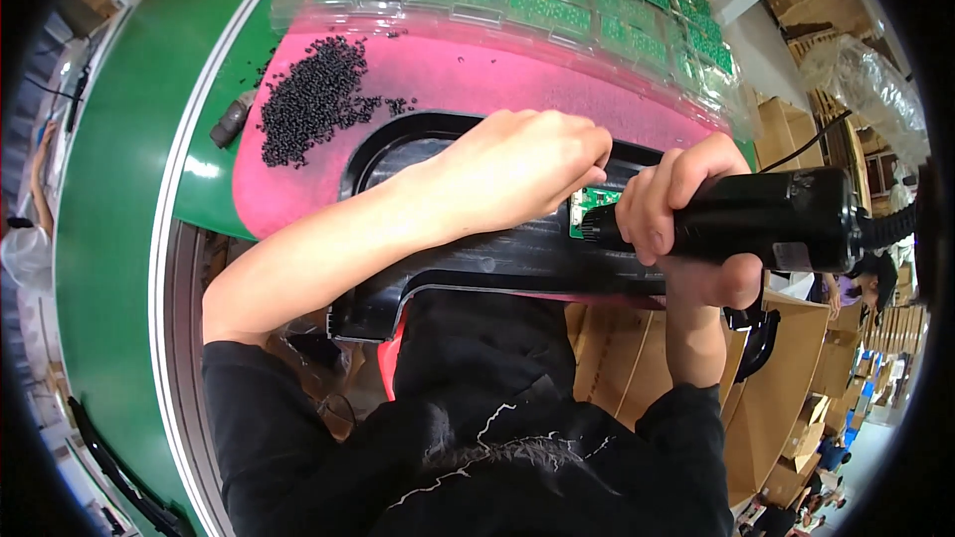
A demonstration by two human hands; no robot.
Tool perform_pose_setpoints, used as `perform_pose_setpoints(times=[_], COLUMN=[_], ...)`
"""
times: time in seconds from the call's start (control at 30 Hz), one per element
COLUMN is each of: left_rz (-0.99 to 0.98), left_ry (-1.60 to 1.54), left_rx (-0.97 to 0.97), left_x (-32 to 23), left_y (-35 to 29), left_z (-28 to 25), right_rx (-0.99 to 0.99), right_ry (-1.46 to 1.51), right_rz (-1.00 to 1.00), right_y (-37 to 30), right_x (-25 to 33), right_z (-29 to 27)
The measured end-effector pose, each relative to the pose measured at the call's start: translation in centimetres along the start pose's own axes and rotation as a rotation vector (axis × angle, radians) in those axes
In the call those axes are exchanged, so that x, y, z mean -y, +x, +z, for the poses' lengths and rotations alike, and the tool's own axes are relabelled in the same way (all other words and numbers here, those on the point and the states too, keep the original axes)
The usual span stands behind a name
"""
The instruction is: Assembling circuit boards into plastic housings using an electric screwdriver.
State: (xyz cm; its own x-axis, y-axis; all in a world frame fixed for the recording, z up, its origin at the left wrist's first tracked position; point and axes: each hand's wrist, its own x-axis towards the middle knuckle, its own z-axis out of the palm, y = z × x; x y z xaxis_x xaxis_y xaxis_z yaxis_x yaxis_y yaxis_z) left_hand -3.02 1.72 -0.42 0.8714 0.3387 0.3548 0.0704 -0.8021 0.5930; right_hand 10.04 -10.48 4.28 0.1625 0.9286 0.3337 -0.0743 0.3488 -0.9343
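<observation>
My right hand is wrapped round a black electric screwdriver. The tool lies almost level, with its ribbed nose over a small green circuit board. That board sits inside a long black plastic housing, which lies on the pink mat in front of my body. My left hand is closed in a loose fist just above the board's far left side, and its fingertips are turned down and away. What they hold, if anything, is hidden. The screwdriver's bit cannot be seen either.
A pile of small black screws lies on the pink mat at the left. Clear plastic trays of green circuit boards stand behind. A dark grey cylindrical object rests by the mat's left edge. Cardboard boxes stand at the right.
</observation>
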Motion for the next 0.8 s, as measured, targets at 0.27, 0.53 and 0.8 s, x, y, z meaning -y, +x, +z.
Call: perform_pose_setpoints(times=[0.27, 0.53, 0.8], left_rz=[-0.042, -0.012, 0.142], left_ry=[0.107, 0.060, -0.091], left_rx=[0.198, 0.194, 0.201], left_x=[-0.2, 0.1, -0.1], left_y=[-0.2, 0.0, 0.4], left_z=[0.0, 0.1, -0.3], right_rx=[0.285, 0.149, -0.022], right_ry=[0.229, 0.040, 0.245], right_rz=[-0.056, -0.120, -0.375], right_y=[2.0, 1.2, 0.3], right_x=[-2.0, -1.2, 0.5], right_z=[-2.5, -2.2, -3.3])
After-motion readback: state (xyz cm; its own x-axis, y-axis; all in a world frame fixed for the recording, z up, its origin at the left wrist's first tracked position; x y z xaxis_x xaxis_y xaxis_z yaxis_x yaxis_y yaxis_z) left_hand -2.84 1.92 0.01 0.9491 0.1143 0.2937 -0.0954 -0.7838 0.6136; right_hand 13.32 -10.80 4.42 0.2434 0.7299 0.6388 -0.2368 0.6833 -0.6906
